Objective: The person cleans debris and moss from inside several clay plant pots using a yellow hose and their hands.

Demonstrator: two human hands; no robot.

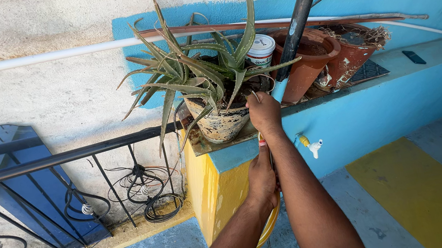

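Note:
An aloe plant (199, 67) grows in a worn, pale pot (224, 122) on a metal tray at the corner of a blue and yellow ledge (352, 113). My right hand (264, 111) reaches up to the pot's front rim, with its fingers closed on a thin aloe leaf there. My left hand (261, 178) is lower, beside my right forearm. It grips a yellow curved object (268, 229) that hangs in front of the yellow pillar and is mostly hidden by my arms. A red and white band (262, 141) shows just above that hand.
Two terracotta pots (312, 59) and a white tub (261, 49) stand behind the aloe, and a black pole (303, 3) leans across them. A black railing (57, 159), a blue panel (12, 179) and wire coils (156, 205) are at left. A white tap (315, 148) sticks out of the ledge.

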